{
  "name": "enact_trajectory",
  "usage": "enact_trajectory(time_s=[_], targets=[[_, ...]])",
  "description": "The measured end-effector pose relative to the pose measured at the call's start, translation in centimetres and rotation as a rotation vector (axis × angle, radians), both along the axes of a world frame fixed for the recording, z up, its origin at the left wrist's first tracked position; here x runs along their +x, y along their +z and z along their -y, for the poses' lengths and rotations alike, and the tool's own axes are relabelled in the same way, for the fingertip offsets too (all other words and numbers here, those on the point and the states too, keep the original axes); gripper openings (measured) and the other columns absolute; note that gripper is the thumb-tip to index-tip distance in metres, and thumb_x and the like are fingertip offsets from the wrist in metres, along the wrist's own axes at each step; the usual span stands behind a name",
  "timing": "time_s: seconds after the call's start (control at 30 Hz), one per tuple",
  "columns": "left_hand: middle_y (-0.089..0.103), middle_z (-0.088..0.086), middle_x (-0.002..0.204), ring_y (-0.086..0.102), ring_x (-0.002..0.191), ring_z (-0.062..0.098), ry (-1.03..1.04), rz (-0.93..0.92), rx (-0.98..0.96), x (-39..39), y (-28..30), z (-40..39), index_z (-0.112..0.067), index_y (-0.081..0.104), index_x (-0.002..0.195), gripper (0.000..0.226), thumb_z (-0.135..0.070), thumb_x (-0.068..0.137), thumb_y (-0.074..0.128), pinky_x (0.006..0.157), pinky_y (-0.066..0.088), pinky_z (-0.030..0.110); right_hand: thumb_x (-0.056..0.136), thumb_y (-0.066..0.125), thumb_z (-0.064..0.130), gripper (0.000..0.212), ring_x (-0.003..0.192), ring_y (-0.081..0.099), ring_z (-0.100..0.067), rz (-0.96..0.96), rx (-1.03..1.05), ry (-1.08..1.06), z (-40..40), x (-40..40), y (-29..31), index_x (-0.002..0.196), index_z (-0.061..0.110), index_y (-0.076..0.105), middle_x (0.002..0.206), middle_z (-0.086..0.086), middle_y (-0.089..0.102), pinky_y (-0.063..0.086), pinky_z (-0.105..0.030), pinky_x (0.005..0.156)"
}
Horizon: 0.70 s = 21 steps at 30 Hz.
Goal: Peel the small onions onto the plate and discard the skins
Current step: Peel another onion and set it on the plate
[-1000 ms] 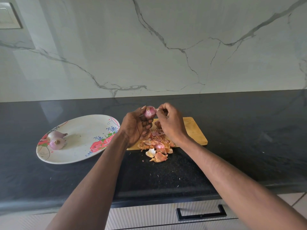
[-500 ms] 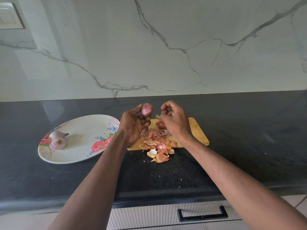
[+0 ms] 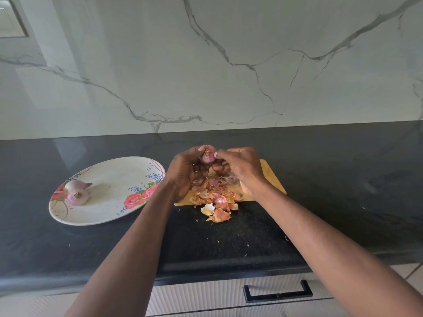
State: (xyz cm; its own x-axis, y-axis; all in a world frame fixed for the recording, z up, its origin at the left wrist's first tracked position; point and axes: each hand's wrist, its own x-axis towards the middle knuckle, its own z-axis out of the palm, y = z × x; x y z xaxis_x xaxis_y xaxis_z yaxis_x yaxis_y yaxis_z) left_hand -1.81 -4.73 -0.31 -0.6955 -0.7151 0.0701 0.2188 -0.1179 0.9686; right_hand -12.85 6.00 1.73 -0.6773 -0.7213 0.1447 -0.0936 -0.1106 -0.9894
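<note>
Right hand (image 3: 240,170) back pinching the one onion (image 3: 207,154) that left hand (image 3: 186,172) grips — two peeled onions (image 3: 76,192) on one plate (image 3: 109,211)

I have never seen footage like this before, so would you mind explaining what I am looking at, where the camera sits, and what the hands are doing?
There is no machine here: a person works with two bare hands, and one wide-angle camera worn on the head looks forward and down at them, so both forearms reach in from the bottom of the picture.

The left hand holds a small pinkish-purple onion, and the right hand pinches at its side, seemingly to pull skin off.

Below them, on the black stone counter, lies a light wooden cutting board with a pile of orange-pink onion skins, some spilling off its near edge. To the left stands a white floral plate with two small peeled onions touching each other. Behind is a white marble wall.
</note>
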Motion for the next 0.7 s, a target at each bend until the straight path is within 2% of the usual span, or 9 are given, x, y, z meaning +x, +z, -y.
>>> enact_trajectory(time_s=[0.07, 0.23, 0.33, 0.43, 0.57, 0.7], targets=[[0.061, 0.012, 0.087, 0.051, 0.063, 0.016, -0.002, -0.004, -0.005, -0.01, -0.05, -0.05, -0.009, 0.072, 0.105, 0.027, -0.019, 0.102, 0.047, 0.051, 0.032, 0.030, 0.076, 0.082, 0.009, 0.013, 0.063, 0.072, -0.025, 0.025, 0.008, -0.004, -0.06, 0.10, 0.05, 0.074, -0.001, 0.075, 0.072, -0.018, 0.074, 0.061, -0.039, 0.070], [0.060, 0.011, 0.081, 0.052, 0.061, 0.016, -0.017, -0.025, 0.039, 0.13, 0.10, -0.11, -0.005, 0.068, 0.103, 0.025, -0.023, 0.102, 0.049, 0.045, 0.036, 0.025, 0.079, 0.074, -0.004, 0.011, 0.051, 0.066, -0.017, 0.054, -0.012, -0.006, 0.17, 0.17, -0.09, 0.068, 0.000, 0.073, 0.058, -0.011, 0.069, 0.057, -0.025, 0.055], [0.062, 0.011, 0.080, 0.052, 0.061, 0.017, -0.008, -0.027, 0.041, 0.18, 0.12, -0.12, -0.007, 0.069, 0.100, 0.026, -0.023, 0.102, 0.049, 0.044, 0.037, 0.025, 0.080, 0.071, -0.002, 0.009, 0.057, 0.070, -0.021, 0.102, -0.032, 0.003, 0.09, 0.20, 0.07, 0.072, -0.001, 0.073, 0.064, -0.014, 0.072, 0.060, -0.035, 0.067], [0.061, 0.012, 0.082, 0.050, 0.061, 0.018, -0.024, -0.025, 0.029, 0.27, 0.02, -0.03, -0.009, 0.071, 0.099, 0.026, -0.022, 0.102, 0.049, 0.044, 0.036, 0.026, 0.079, 0.079, 0.010, 0.009, 0.063, 0.073, -0.024, 0.102, -0.021, 0.009, -0.12, 0.24, 0.24, 0.078, 0.001, 0.076, 0.072, -0.014, 0.075, 0.060, -0.035, 0.067], [0.059, 0.013, 0.080, 0.049, 0.060, 0.019, -0.042, -0.002, 0.015, 0.31, 0.00, -0.18, -0.009, 0.072, 0.096, 0.028, -0.022, 0.102, 0.048, 0.041, 0.035, 0.025, 0.074, 0.084, 0.011, 0.018, 0.064, 0.073, -0.027, 0.073, 0.013, -0.037, 0.21, 0.07, -0.09, 0.077, -0.004, 0.075, 0.073, -0.017, 0.074, 0.061, -0.044, 0.073], [0.059, 0.012, 0.077, 0.049, 0.059, 0.018, -0.021, 0.007, 0.043, 0.29, 0.18, -0.17, -0.005, 0.067, 0.097, 0.028, -0.025, 0.102, 0.049, 0.042, 0.035, 0.025, 0.077, 0.081, 0.007, 0.010, 0.057, 0.070, -0.022, 0.081, 0.003, -0.037, 0.17, 0.17, -0.08, 0.073, 0.000, 0.075, 0.068, -0.016, 0.073, 0.060, -0.033, 0.063]])
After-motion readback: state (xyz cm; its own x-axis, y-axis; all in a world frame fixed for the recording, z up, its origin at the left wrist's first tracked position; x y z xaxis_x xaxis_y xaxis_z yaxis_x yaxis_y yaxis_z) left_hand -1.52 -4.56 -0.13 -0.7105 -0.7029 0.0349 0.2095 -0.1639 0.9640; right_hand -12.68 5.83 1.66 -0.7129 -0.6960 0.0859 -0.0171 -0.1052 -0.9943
